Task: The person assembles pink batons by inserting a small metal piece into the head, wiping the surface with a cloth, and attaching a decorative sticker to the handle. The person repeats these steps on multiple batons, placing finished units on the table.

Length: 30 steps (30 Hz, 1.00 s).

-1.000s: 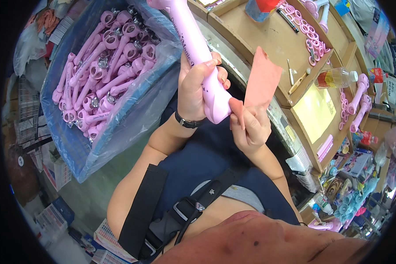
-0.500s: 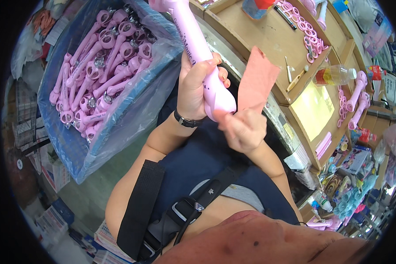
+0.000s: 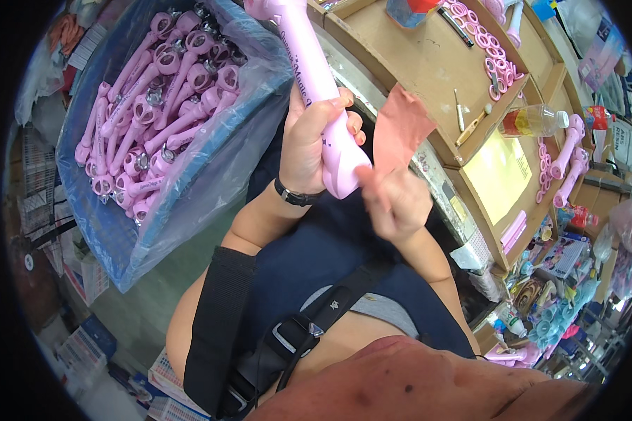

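Observation:
My left hand (image 3: 309,140) is wrapped round the shaft of a pink plastic toy wand (image 3: 305,52), which has dark lettering along it. The wand slants, its far end cut off by the top edge of the view and its rounded, flared end (image 3: 343,175) toward me. Beside that end is my right hand (image 3: 402,203), closed on a salmon-coloured strip of cloth or paper (image 3: 402,126). The strip stands up out of the fist, and a piece of it seems to lie at the blurred fingertips near the wand's end. Whether they touch the wand I cannot tell.
To the left stands a blue crate (image 3: 130,263) lined with clear plastic and heaped with pink wands (image 3: 147,112). A cardboard tray (image 3: 372,42) on the right holds pink rings (image 3: 495,67), a small brush (image 3: 475,125), yellow paper (image 3: 498,175) and a clear bottle (image 3: 534,121).
My right hand has shifted slightly right, away from the wand's flared end, and the salmon strip has bent over and lowered. The wand has tilted a little in my left hand.

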Available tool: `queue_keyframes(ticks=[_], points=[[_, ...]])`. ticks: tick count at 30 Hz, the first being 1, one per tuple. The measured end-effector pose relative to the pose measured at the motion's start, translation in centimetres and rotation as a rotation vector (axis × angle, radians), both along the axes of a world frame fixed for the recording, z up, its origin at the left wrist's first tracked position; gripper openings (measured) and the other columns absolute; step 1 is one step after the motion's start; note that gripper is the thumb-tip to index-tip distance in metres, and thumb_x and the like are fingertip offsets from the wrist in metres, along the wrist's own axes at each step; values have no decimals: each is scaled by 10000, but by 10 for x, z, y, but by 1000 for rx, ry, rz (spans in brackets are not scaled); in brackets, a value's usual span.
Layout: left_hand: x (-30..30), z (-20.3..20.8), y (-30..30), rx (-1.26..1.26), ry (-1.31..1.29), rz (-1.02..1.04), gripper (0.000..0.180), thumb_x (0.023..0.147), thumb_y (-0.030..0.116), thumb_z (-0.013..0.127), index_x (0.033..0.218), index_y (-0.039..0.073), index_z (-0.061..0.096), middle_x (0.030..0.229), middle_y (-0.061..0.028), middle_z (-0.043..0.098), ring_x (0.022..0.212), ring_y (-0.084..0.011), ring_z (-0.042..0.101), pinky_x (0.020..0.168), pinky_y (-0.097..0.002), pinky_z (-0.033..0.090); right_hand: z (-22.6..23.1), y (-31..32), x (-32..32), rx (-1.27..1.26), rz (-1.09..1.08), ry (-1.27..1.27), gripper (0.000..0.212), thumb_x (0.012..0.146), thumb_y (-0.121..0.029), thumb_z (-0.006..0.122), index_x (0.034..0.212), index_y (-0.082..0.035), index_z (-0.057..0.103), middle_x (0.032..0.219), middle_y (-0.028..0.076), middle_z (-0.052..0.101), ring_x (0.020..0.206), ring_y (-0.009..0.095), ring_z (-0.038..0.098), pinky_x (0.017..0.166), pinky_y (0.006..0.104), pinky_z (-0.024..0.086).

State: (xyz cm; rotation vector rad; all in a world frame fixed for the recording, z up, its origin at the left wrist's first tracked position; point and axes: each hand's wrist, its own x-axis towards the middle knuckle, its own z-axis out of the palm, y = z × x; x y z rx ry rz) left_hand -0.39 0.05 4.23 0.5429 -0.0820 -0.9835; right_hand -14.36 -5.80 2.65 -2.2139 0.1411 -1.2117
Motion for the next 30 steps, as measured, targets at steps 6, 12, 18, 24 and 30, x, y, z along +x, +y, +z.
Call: queue_keyframes(ticks=[6,12,18,24,30], points=[[-1,-1,0,42,-38,8,459,851,63,512,1264,140,326,933,-73,477,644,-139,505,559,-296,478,-1,0,0,-26,83,14,196,704,10,692,890,-36,647,628,30,588,492,152,509,445,272,390],[0,-3,1,47,-28,-12,457,856,62,510,1266,142,327,939,-74,483,655,-138,507,562,-297,478,-8,1,3,-57,13,-32,194,613,-80,769,787,-105,686,590,-36,539,448,113,449,406,251,316],[-1,-5,0,24,-22,0,424,863,57,516,1241,125,336,942,-81,492,667,-145,522,569,-298,498,-11,1,2,64,-138,-13,277,599,-93,813,849,-120,696,566,-30,475,445,114,436,409,248,299],[-2,-10,-1,41,-40,23,452,843,34,530,1231,113,312,911,-87,513,658,-162,562,561,-319,530,-15,0,7,-1,-17,-107,235,625,-87,795,840,-113,705,568,-23,485,450,130,453,433,258,318],[-3,-11,-4,62,-95,28,496,843,5,543,1255,107,286,877,-75,515,662,-152,580,553,-309,544,-12,-4,0,114,29,-19,205,715,-112,742,904,-44,701,611,3,543,511,142,488,481,267,398]])
